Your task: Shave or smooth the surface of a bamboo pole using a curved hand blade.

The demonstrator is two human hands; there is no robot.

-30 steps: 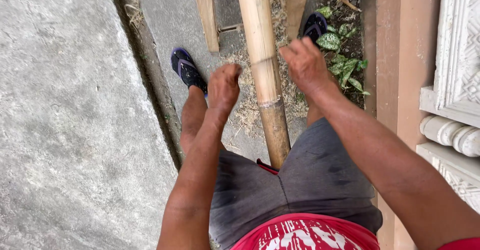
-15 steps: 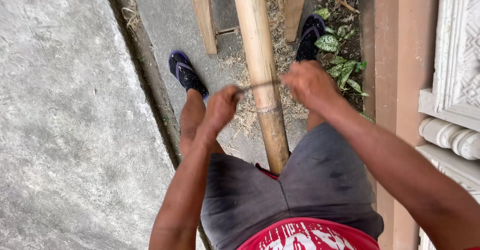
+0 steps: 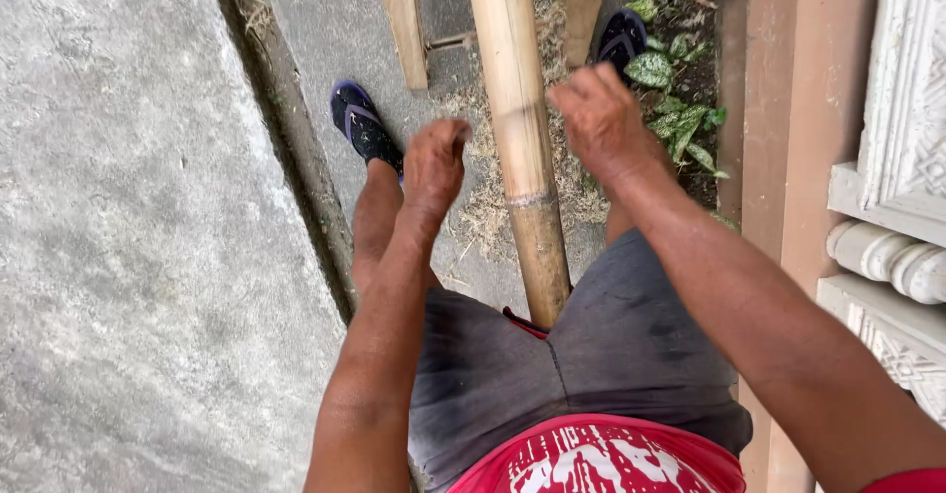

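both hands have drawn apart since half a second ago, when they met over the pole with a thin strand between them; no strand shows now. left hand (image 3: 435, 163) hangs just left of the pole (image 3: 519, 148), fingers curled into a loose closed grip, whether on anything i cannot tell. right hand (image 3: 602, 119) hovers just right of the pole, fingers bent down, back to the camera, its grip hidden too. neither hand plainly touches the pole. the pole, thick pale bamboo, runs from between the thighs up out of the top edge, a node ring near its lower part. grey shorts (image 3: 591, 355) and a red shirt hem lie below. dark sandals (image 3: 363, 124) flank the pole on concrete (image 3: 128, 257). spotted leaves (image 3: 680, 124) grow at right, wooden slats (image 3: 402, 20) at top.
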